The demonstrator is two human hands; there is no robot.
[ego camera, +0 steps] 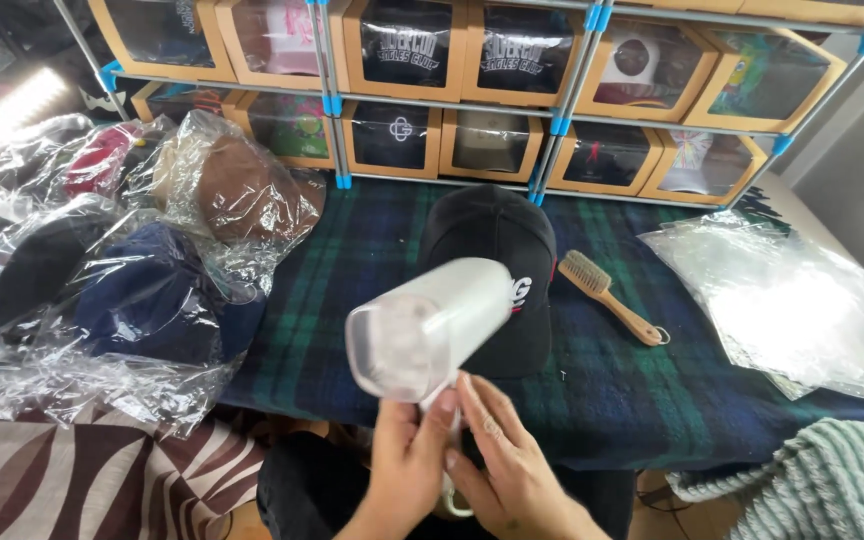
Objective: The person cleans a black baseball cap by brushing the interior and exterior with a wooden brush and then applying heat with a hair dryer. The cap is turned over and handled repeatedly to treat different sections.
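- Left hand (407, 455) and right hand (507, 465): both clamped around the handle of a white handheld steamer (430, 325), low centre of view.
- Steamer head raised above a black cap (497, 265) lying on the plaid-covered tabletop (372, 260).
- Wooden brush (607, 295) just right of cap.
- Bagged caps (132, 270) piled left; empty plastic bags (792, 300) right.
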